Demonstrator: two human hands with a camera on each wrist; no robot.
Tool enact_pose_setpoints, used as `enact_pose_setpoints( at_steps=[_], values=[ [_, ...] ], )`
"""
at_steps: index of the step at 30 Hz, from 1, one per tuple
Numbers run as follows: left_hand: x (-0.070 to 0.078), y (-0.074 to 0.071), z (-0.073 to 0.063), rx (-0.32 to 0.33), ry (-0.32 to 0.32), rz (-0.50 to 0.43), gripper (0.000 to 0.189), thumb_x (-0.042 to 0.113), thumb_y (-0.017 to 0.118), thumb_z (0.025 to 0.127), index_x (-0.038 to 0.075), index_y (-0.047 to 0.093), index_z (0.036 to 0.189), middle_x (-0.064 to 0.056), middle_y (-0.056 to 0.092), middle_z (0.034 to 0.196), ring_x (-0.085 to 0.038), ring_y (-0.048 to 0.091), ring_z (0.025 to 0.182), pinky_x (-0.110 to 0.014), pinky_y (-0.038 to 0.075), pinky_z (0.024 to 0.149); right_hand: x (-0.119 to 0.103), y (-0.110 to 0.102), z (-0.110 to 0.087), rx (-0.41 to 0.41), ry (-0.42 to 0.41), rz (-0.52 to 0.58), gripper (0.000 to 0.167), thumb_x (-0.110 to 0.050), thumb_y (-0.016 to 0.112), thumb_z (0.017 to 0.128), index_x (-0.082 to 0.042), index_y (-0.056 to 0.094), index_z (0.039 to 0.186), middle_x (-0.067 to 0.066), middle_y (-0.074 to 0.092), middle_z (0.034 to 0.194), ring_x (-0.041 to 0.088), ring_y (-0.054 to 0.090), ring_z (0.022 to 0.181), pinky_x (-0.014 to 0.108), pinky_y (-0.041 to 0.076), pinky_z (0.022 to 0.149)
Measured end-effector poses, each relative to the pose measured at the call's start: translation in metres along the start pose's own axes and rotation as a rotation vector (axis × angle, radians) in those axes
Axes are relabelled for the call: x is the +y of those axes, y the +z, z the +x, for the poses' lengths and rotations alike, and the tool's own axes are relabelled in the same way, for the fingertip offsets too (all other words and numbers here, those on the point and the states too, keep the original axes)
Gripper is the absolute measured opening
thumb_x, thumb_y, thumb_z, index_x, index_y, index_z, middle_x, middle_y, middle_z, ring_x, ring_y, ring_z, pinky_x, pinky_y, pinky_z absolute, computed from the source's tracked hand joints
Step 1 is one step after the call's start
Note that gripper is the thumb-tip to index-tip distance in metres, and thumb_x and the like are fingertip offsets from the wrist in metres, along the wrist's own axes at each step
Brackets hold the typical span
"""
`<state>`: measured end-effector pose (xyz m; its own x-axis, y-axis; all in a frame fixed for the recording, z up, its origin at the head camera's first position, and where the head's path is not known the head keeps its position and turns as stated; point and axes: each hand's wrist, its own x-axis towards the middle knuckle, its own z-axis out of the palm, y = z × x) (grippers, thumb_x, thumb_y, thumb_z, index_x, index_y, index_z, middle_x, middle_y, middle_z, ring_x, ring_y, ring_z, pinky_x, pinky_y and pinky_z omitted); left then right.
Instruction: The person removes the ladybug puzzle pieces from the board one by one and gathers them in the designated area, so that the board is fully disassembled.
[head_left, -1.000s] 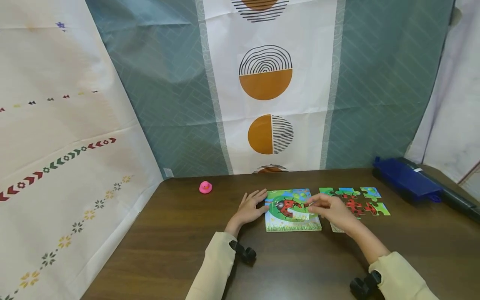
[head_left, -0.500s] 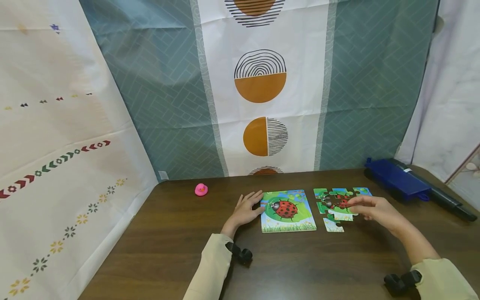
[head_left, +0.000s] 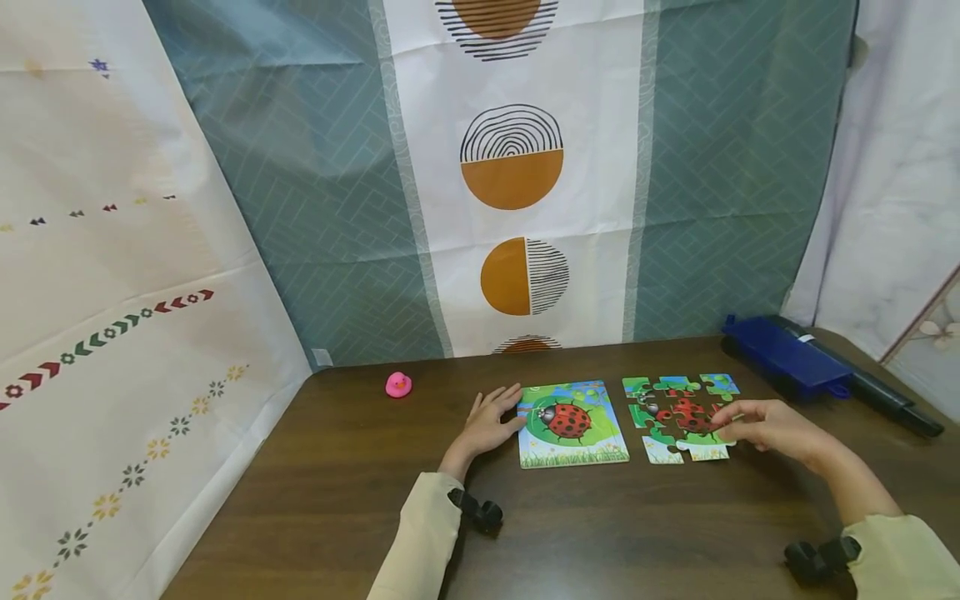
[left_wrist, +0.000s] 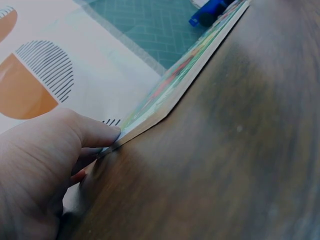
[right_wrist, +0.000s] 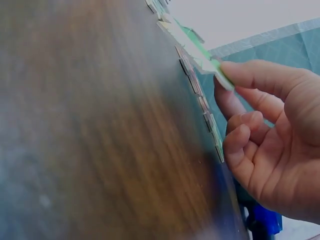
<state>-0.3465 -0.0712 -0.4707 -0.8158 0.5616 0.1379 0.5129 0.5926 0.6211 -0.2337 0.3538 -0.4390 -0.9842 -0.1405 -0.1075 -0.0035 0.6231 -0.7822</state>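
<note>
A square ladybug picture board lies flat on the dark wooden table. My left hand rests at its left edge, fingers extended and thumb touching the edge; the left wrist view shows the thumb against the board's corner. To the board's right, my right hand pinches a green and white jigsaw piece between thumb and fingers. That piece is tilted, raised at the gripped end, over a loosely set group of ladybug jigsaw pieces. Part of the group is hidden behind my right fingers.
A pink rubber duck stands at the table's back left. Toward the back right lie a blue plastic object and a long black object. A patterned curtain hangs behind the table.
My right hand has moved right from above the board to the jigsaw group, carrying the pinched piece. The left hand stays at the board's edge. The head view has shifted slightly.
</note>
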Motion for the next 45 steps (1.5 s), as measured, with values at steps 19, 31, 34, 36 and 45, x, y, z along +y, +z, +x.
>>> enact_pose_setpoints(
  at_steps=[19,31,34,36,45],
  values=[
    [-0.001,0.001,0.002,0.003,-0.016,0.02,0.056,0.027,0.054,0.1,0.006,0.04,0.149,-0.008,0.033,0.16,-0.034,0.023,0.15,-0.061,0.001,0.122,-0.001,0.007,-0.006,0.049,-0.011,-0.086,0.034,-0.022,0.065,0.091,0.005,0.063,0.111,0.008,0.071,0.101,-0.002,0.052,0.077,0.029,0.048,0.066],
    [-0.003,0.001,0.002,-0.002,-0.024,-0.006,0.056,0.027,0.054,0.099,0.007,0.039,0.15,-0.007,0.032,0.16,-0.033,0.022,0.151,-0.06,-0.001,0.122,-0.001,0.012,-0.001,0.05,-0.026,-0.106,0.034,-0.023,0.066,0.092,0.005,0.065,0.112,0.011,0.071,0.102,-0.002,0.053,0.076,0.026,0.051,0.064],
    [-0.003,0.001,0.002,-0.004,-0.025,-0.009,0.056,0.026,0.054,0.099,0.007,0.039,0.15,-0.007,0.032,0.16,-0.033,0.022,0.151,-0.06,0.0,0.122,0.0,0.012,-0.001,0.049,-0.025,-0.107,0.034,-0.023,0.065,0.093,0.005,0.065,0.112,0.012,0.071,0.102,-0.002,0.053,0.076,0.026,0.051,0.064],
    [-0.002,0.001,0.002,-0.007,-0.024,-0.004,0.056,0.026,0.054,0.099,0.007,0.039,0.15,-0.008,0.032,0.16,-0.034,0.022,0.151,-0.06,0.0,0.122,0.0,0.012,-0.001,0.051,-0.027,-0.112,0.034,-0.023,0.065,0.093,0.005,0.064,0.113,0.012,0.071,0.103,-0.001,0.053,0.076,0.026,0.051,0.064],
    [0.0,-0.001,0.001,0.0,-0.006,0.008,0.056,0.026,0.055,0.099,0.002,0.04,0.148,-0.011,0.033,0.159,-0.036,0.023,0.15,-0.062,0.001,0.121,-0.006,0.011,-0.002,0.036,-0.039,-0.109,0.036,-0.022,0.066,0.092,0.006,0.063,0.115,0.009,0.07,0.098,-0.001,0.054,0.076,0.027,0.05,0.064]
  ],
)
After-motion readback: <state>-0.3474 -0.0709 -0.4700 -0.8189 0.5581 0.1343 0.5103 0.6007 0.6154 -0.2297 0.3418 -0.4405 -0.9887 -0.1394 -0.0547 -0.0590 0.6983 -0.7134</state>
